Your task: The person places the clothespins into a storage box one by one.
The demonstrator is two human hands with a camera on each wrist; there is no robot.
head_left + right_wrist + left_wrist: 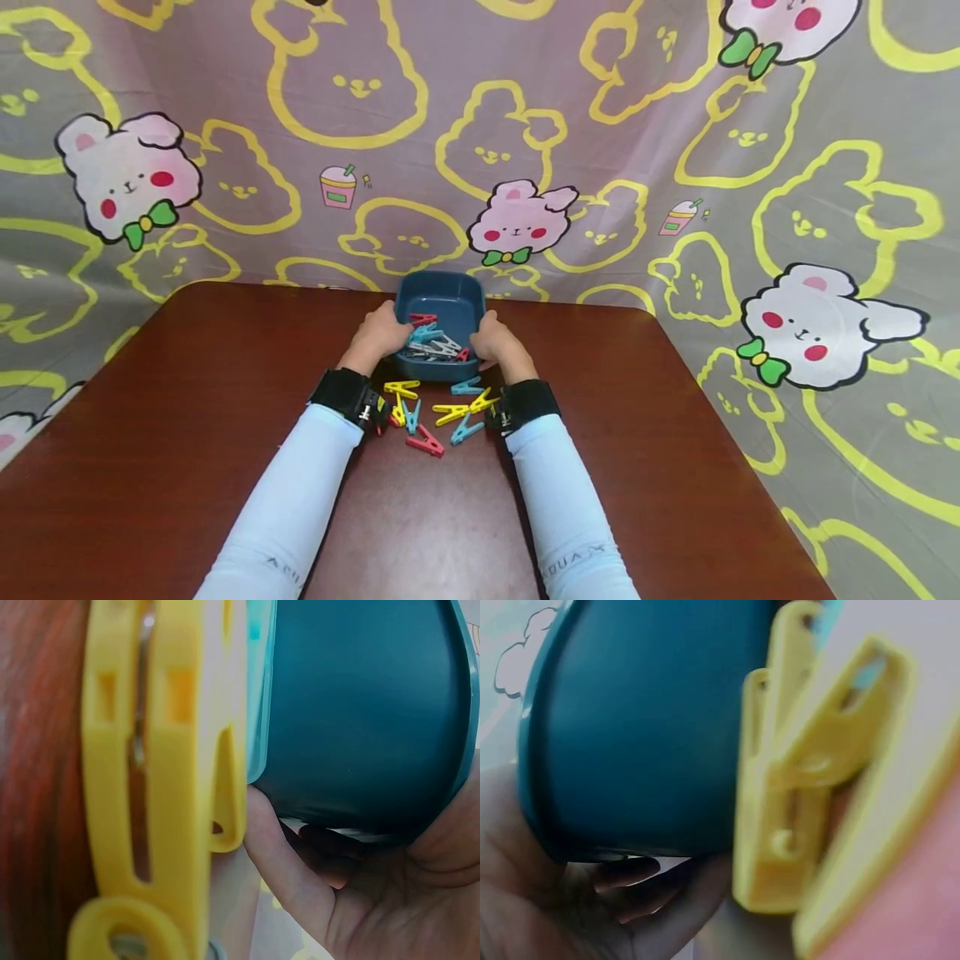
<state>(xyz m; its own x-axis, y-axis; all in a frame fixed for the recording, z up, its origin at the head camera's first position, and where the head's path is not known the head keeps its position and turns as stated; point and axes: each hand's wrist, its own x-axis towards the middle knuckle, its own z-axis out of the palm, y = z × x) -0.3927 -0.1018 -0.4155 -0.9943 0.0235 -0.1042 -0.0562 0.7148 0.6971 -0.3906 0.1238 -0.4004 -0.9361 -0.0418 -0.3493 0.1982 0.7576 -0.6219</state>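
Observation:
A dark blue plastic bin (pixel 463 304) stands at the far side of the table, tilted so its inside faces me. My left hand (pixel 381 333) grips its left side, and my right hand (pixel 495 340) holds the right side. Both wrist views show a palm at the rim with fingers reaching under the bin wall (pixel 645 735). Inside the bin lie grey clothespins (pixel 435 348), blue clothespins (pixel 426 333) and a red clothespin (pixel 422 319). Between my wrists, on the table, are several loose ones, among them a yellow clothespin (pixel 452 412) and a red clothespin (pixel 426 442).
The brown table (pixel 225 400) reaches back to a patterned curtain (pixel 420 75) hanging behind it. Close to the right wrist camera sits a yellow clothespin (pixel 176 765). Another yellow clothespin (pixel 780 847) is close to the left wrist camera.

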